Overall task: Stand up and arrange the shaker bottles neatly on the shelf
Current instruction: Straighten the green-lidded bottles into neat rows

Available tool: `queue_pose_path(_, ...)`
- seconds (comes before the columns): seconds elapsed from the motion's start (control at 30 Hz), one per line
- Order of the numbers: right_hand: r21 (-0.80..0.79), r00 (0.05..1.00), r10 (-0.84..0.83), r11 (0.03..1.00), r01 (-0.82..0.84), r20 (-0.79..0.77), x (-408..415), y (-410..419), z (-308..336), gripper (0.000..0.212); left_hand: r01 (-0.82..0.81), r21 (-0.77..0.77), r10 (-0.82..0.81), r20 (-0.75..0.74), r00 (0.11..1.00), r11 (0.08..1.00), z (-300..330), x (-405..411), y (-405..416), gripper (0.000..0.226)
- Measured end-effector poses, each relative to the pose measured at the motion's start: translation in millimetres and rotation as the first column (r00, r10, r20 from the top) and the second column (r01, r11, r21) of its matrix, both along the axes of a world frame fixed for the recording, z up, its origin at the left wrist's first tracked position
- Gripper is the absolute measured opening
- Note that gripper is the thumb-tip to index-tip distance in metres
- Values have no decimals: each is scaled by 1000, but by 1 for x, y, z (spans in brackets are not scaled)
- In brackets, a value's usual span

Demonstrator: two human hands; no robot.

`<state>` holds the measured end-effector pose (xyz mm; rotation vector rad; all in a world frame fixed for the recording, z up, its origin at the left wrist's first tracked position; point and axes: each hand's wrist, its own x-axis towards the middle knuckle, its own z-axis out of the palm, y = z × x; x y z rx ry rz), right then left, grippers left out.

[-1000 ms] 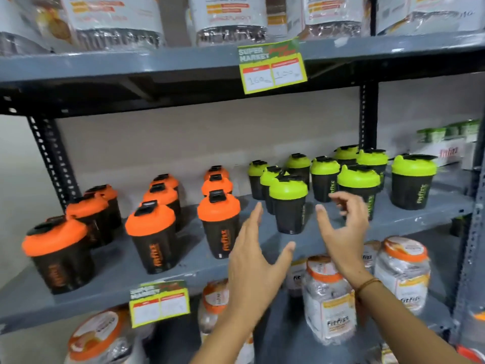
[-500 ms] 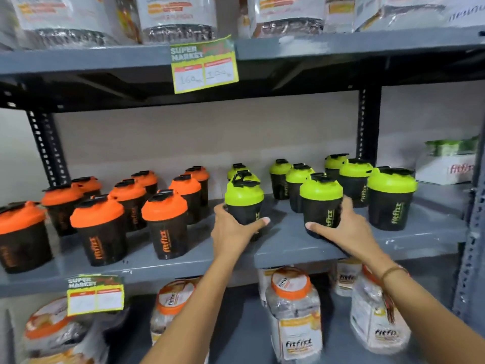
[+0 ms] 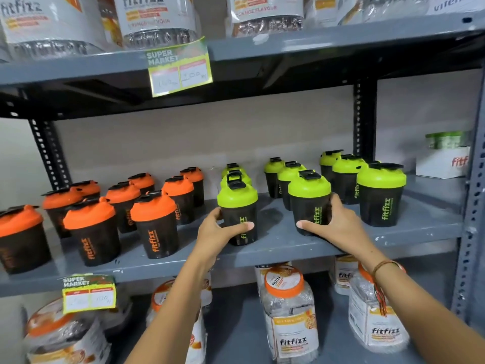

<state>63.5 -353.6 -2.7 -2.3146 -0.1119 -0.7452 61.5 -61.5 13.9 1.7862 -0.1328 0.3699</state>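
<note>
On the grey middle shelf point(image 3: 275, 248) stand several black shaker bottles in rows running front to back. Orange-lidded ones point(image 3: 154, 224) fill the left half and green-lidded ones point(image 3: 380, 195) the right half. My left hand point(image 3: 217, 232) is wrapped around the front green-lidded shaker point(image 3: 238, 206) of the row beside the orange ones. My right hand point(image 3: 333, 224) grips the front green-lidded shaker point(image 3: 309, 198) of the row to its right. Both held shakers stand upright on the shelf near its front edge.
Large clear jars with orange lids point(image 3: 288, 311) fill the shelf below. More wrapped jars point(image 3: 157, 19) sit on the top shelf, with a price tag point(image 3: 179, 67) hanging from its edge. A white box point(image 3: 443, 161) stands at the far right, and a steel upright point(image 3: 472, 206) borders the right side.
My hands went from open in the air in front of the shelf to closing on two front green-lidded shakers; they keep that hold now. The view shifted right and closer.
</note>
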Motion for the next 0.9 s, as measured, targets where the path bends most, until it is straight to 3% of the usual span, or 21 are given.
queue_pose_path(0.5, 7, 999, 33, 999, -33, -16, -6, 0, 1, 93, 90, -61, -90, 1, 996, 994, -3, 5, 7, 88)
queue_pose_path(0.63, 16, 998, 52, 999, -51, -36, -11, 2, 5, 106, 57, -49, -55, 49, 997, 997, 1, -5, 1, 113)
queue_pose_path(0.7, 114, 993, 108, 987, -112, 36, -19, 1, 5, 111, -134, -27, 137, 201, 970, 991, -1, -20, -8, 116)
queue_pose_path(0.77, 235, 971, 91, 961, -143, 221, -29, -6, -1, 99, -321, -50, 303, 487, 819, 946, -12, -43, -23, 100)
queue_pose_path(0.83, 262, 883, -87, 964, -42, 462, -39, -19, -8, 75, -335, -9, 228, 749, 623, 942, -25, -62, -47, 81)
queue_pose_path(0.9, 320, 766, -285, 941, 109, 577, -47, -36, -12, 65, -289, 194, 4, 824, 566, 937, -35, -70, -76, 68)
